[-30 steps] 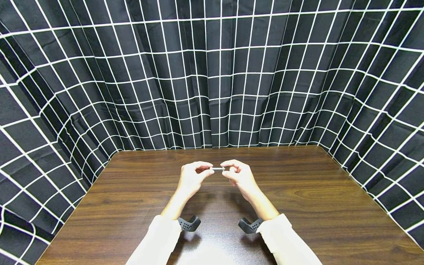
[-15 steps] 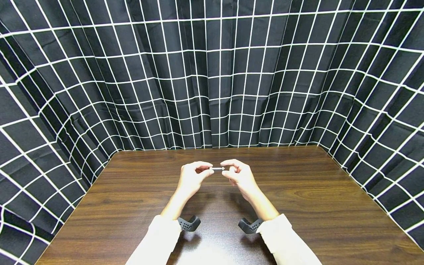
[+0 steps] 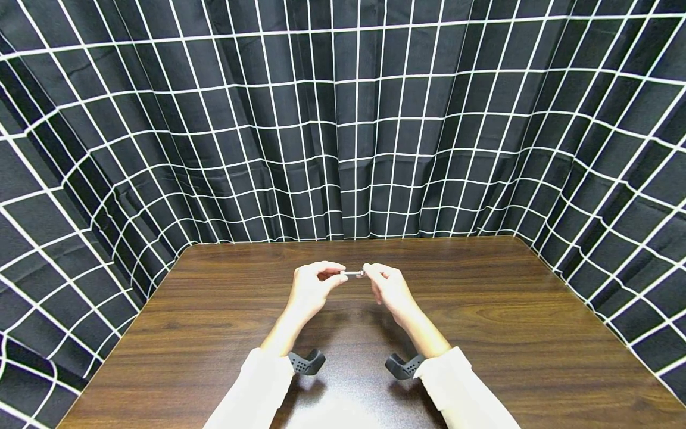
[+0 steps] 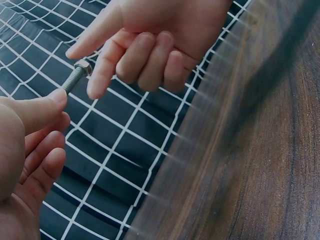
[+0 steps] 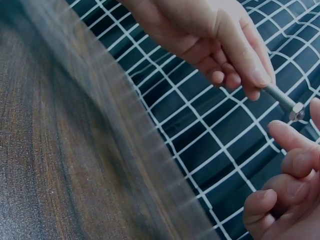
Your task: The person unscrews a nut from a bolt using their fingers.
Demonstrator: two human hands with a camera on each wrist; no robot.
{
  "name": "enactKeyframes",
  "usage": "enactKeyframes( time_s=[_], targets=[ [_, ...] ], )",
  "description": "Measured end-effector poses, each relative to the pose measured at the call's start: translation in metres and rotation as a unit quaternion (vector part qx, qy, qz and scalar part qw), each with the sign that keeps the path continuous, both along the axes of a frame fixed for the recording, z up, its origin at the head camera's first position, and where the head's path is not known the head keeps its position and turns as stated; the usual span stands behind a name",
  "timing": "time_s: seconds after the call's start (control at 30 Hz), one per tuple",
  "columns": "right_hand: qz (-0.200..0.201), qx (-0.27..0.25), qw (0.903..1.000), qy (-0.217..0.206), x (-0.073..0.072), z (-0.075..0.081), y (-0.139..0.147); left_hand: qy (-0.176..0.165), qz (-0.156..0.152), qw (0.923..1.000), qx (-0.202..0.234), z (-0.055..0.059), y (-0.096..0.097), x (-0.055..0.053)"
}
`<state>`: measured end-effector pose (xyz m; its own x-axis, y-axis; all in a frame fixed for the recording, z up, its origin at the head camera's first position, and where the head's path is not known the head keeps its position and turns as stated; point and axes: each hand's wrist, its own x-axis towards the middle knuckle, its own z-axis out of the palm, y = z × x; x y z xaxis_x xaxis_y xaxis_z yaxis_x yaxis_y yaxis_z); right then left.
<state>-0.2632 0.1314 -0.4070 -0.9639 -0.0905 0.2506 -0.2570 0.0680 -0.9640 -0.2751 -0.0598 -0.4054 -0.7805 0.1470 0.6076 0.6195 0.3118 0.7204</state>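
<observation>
– What's around you?
– A dark curtain [image 3: 351, 137] with a white grid and, in front of it, the wood-grained table [image 3: 214, 333] I work above.
– And your hands?
– My left hand [image 3: 311, 289] pinches one end of a bolt [image 4: 74, 81] between thumb and fingers. My right hand [image 3: 393, 290] has thumb and forefinger parted either side of the nut [image 4: 84, 65] at the other end, its remaining fingers curled in. It grips nothing; whether a fingertip brushes the metal, I can't tell.
– Which step is this?
– I'd say turning the nut, with my fingers set for a twist. On or off, I couldn't say.
– What does the next move call for?
– Probably closing finger and thumb on the nut's flats while my left stops the bolt spinning.
– How does the bolt look?
– Grey metal, held in the air between my hands, about level in the head view. Threads run up to the nut; my left fingers hide the other end.
– And the nut?
– Six-sided and shiny, near the tip.
</observation>
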Motion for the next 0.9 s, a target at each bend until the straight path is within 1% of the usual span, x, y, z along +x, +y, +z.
enactKeyframes(
  time_s=[0.1, 0.17, 0.37, 0.4, 0.5, 0.6, 0.63, 0.73, 0.9],
  targets=[
    [-0.006, 0.006, 0.9999, -0.013, 0.001, 0.001, 0.0, -0.003, -0.001, 1.0, 0.002, 0.001, 0.0, 0.0],
    [-0.006, 0.006, 0.9999, -0.012, 0.001, 0.001, 0.0, -0.007, -0.001, 1.0, 0.001, 0.001, 0.0, 0.0],
    [0.011, 0.002, 0.9999, -0.011, 0.001, 0.003, 0.001, -0.012, -0.003, 0.9999, 0.002, 0.003, -0.001, 0.001],
    [0.016, -0.001, 0.9998, -0.016, 0.002, 0.004, 0.001, -0.012, -0.004, 0.9999, 0.003, 0.003, -0.001, 0.001],
    [0.028, -0.007, 0.9993, -0.023, 0.01, 0.017, 0.0, -0.012, -0.004, 0.9999, 0.004, 0.003, -0.001, 0.001],
    [0.033, -0.014, 0.9989, -0.032, 0.011, 0.02, 0.0, -0.008, -0.004, 0.9999, 0.004, 0.003, -0.001, 0.001],
    [0.033, -0.018, 0.9988, -0.032, 0.012, 0.02, 0.0, -0.005, -0.005, 1.0, 0.004, 0.002, -0.001, 0.0],
    [0.034, -0.033, 0.9982, -0.036, 0.004, 0.01, 0.001, -0.001, -0.005, 1.0, 0.006, 0.002, -0.001, 0.0],
    [0.031, -0.045, 0.9983, -0.022, 0.003, 0.005, 0.001, -0.007, 0.001, 1.0, 0.006, 0.001, -0.002, 0.0]
  ],
)
